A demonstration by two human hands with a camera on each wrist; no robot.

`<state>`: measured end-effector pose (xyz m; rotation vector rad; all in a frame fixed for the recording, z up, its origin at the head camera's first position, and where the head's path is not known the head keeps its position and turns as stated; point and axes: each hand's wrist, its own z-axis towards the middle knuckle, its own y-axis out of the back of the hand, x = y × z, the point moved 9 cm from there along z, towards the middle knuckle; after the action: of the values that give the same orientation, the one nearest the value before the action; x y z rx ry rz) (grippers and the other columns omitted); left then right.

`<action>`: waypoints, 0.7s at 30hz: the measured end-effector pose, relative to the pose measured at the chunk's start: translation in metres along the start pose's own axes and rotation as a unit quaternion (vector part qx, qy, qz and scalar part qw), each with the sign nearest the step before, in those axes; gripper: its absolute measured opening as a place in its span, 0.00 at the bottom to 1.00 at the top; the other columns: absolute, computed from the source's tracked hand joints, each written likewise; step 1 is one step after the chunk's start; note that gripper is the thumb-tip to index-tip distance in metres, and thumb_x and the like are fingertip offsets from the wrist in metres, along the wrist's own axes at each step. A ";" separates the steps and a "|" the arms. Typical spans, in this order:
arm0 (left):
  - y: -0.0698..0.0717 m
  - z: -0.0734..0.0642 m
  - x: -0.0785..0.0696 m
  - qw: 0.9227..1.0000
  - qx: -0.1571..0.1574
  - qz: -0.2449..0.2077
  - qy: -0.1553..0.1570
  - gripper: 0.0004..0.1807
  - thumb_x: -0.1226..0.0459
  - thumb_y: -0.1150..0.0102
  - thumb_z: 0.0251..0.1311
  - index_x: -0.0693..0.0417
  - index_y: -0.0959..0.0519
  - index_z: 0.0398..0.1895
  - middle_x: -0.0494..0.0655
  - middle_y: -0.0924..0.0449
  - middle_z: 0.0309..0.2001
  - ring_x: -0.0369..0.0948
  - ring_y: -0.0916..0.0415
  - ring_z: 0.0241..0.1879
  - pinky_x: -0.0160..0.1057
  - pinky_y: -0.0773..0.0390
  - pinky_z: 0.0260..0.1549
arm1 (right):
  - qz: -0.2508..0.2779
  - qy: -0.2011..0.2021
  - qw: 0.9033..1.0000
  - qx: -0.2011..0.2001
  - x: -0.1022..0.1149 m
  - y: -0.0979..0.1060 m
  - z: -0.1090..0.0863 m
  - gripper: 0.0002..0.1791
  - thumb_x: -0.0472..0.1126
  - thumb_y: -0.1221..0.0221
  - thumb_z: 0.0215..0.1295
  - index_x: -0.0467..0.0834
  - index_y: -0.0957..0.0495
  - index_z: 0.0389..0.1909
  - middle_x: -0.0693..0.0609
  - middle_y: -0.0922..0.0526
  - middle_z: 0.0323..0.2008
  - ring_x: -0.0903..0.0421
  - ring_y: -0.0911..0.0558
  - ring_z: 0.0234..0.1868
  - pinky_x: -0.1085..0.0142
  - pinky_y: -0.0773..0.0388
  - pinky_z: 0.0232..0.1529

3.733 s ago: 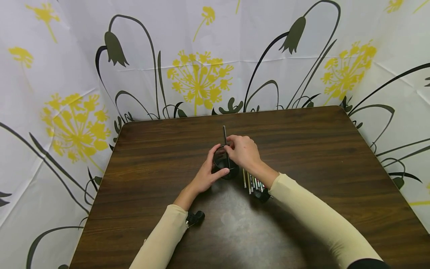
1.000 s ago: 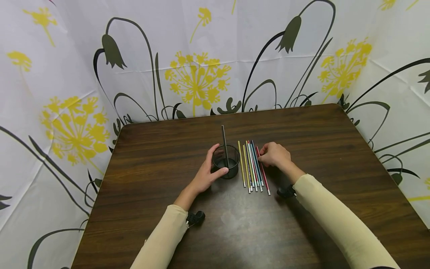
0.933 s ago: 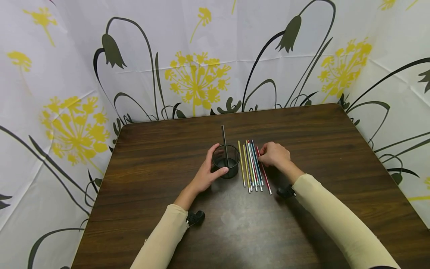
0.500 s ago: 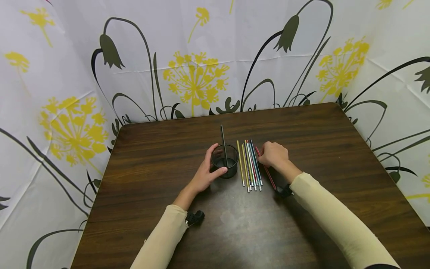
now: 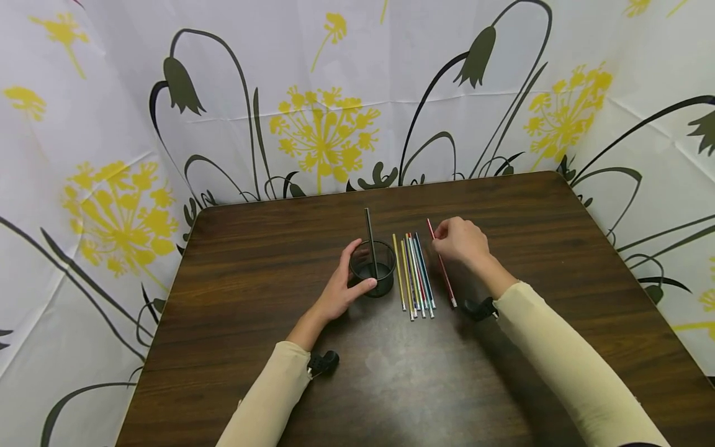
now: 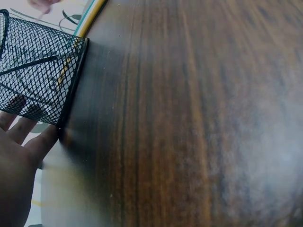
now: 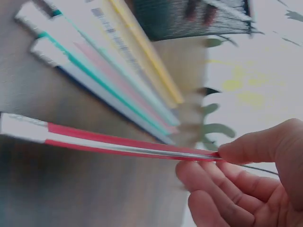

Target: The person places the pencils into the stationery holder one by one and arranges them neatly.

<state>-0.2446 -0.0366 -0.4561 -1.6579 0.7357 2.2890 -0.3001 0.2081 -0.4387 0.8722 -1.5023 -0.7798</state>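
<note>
My left hand (image 5: 341,288) holds a black mesh pencil cup (image 5: 384,288) standing upright on the table, thumb on the near side and fingers round the left. In the left wrist view the fingers rest against the mesh wall (image 6: 38,66). One dark pencil (image 5: 369,230) leans in the cup, its end well above the rim. To the right, my right hand (image 5: 462,241) pinches a red pencil (image 5: 446,276) between thumb and fingers. The right wrist view shows this red pencil (image 7: 118,144) with its white-looking eraser end farthest from the hand, apart from the other pencils.
Several pencils (image 5: 416,279) in yellow, blue, red and pale colours lie side by side between the cup and the right hand. The brown wooden table (image 5: 268,248) reaches back to a flower-printed curtain (image 5: 234,143).
The right hand carried off a released dark pencil's place beside the cup and moved to the red pencil, drawing it rightward from the row and then farther back. The left hand stays on the cup.
</note>
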 end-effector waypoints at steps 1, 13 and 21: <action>0.000 0.000 -0.003 1.000 0.001 0.000 0.000 0.44 0.70 0.40 0.63 0.57 0.55 0.76 0.70 0.43 0.68 0.65 0.46 0.68 0.67 0.40 0.60 | 0.013 0.005 1.000 -0.008 0.004 0.006 -0.001 0.09 0.46 0.41 0.60 0.47 0.17 0.36 0.52 0.16 0.32 0.51 0.20 0.32 0.54 0.27 0.30; 0.001 0.001 0.031 1.000 -0.014 0.018 0.000 0.45 0.58 0.38 0.65 0.37 0.54 0.77 0.56 0.40 0.70 0.54 0.43 0.70 0.61 0.38 0.62 | 0.232 0.094 0.962 -0.111 0.061 0.062 -0.017 0.08 0.41 0.39 0.63 0.41 0.19 0.39 0.49 0.16 0.31 0.55 0.18 0.25 0.64 0.21 0.25; 0.000 0.001 0.027 1.000 -0.012 0.010 -0.005 0.44 0.57 0.38 0.65 0.39 0.54 0.77 0.58 0.40 0.70 0.57 0.43 0.69 0.62 0.38 0.62 | 0.315 0.182 0.923 -0.127 0.097 0.057 -0.032 0.06 0.36 0.39 0.63 0.38 0.21 0.38 0.47 0.17 0.31 0.55 0.18 0.24 0.64 0.20 0.22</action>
<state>-0.2544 -0.0390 -0.4807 -1.6547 0.7275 2.3270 -0.2782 0.1526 -0.3375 0.2754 -1.2041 -0.2968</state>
